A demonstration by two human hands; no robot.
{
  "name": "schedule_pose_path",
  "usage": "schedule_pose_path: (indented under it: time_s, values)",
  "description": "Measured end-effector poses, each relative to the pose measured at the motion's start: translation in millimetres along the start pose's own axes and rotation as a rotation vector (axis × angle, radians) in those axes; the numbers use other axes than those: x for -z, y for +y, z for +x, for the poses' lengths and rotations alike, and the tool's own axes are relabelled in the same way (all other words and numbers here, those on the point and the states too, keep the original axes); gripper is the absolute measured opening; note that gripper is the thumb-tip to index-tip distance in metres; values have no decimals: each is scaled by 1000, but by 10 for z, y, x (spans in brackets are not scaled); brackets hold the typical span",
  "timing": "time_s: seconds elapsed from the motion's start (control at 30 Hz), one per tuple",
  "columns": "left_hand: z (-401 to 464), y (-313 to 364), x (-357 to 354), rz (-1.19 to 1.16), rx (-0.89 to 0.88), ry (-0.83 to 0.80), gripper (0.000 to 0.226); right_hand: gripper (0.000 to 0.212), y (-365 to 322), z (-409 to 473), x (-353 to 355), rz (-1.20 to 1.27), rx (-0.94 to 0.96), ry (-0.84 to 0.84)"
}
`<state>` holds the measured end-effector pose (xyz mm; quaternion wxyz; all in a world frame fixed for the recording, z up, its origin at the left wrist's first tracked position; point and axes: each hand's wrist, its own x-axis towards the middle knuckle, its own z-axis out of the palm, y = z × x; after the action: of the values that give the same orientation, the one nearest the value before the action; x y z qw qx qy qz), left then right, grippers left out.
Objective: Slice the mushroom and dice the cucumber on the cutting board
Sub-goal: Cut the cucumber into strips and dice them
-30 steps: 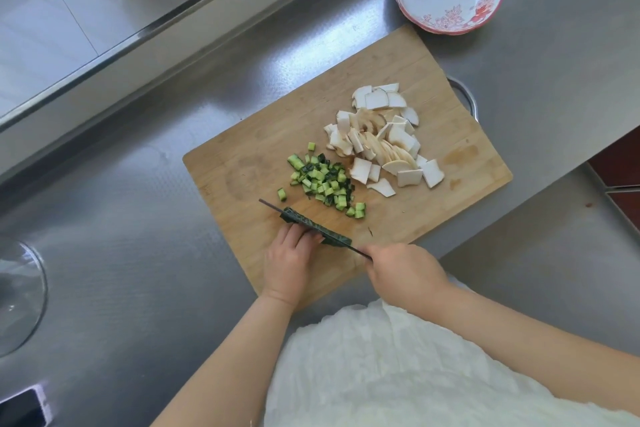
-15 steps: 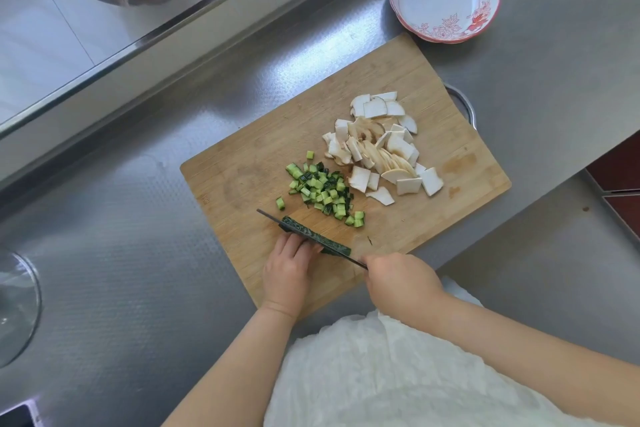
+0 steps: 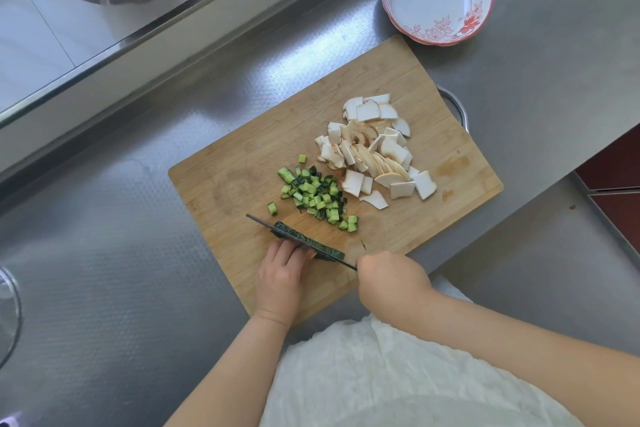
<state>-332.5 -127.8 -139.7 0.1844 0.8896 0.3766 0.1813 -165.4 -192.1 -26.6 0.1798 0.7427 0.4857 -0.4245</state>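
On the wooden cutting board [image 3: 242,184], near its front edge, lies the remaining cucumber strip [image 3: 308,242], dark skin up. The left hand [image 3: 280,274] presses its fingers on the strip, nearly straight. The right hand [image 3: 391,282] has its grip curled round the hidden handle of the knife [image 3: 263,222], blade lying lengthwise along the strip. A wet, thin strip like this likely slides and rolls; holding it flat from above, fingertips behind the blade, seems safest. Diced cucumber [image 3: 315,199] and sliced mushroom [image 3: 374,152] lie beyond.

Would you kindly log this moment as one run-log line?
step: dicing cucumber | left hand: steadies cucumber strip | right hand: grips knife | mushroom slices: done
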Motion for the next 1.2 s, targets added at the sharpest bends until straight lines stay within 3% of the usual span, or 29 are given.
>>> schedule_pose_path:
  time_s: [0.23,0.33,0.53,0.77,1.2]
  values:
    - [-9,10,3,-3,-13,23,17,26,45,112,-100,64,-22,-28]
    - [-7,15,17,-26,10,-9,19,16,82,160,-5,118,-24,-24]
    - [-12,-61,31,-66,-27,-55,9,30,239,241,85,299,5,-32]
    - [-25,-84,29,-32,-7,-32,8,25,107,51,-166,108,94,167]
    - [-18,-59,33,-30,-15,48,23,25,21,-38,-130,10,64,89]
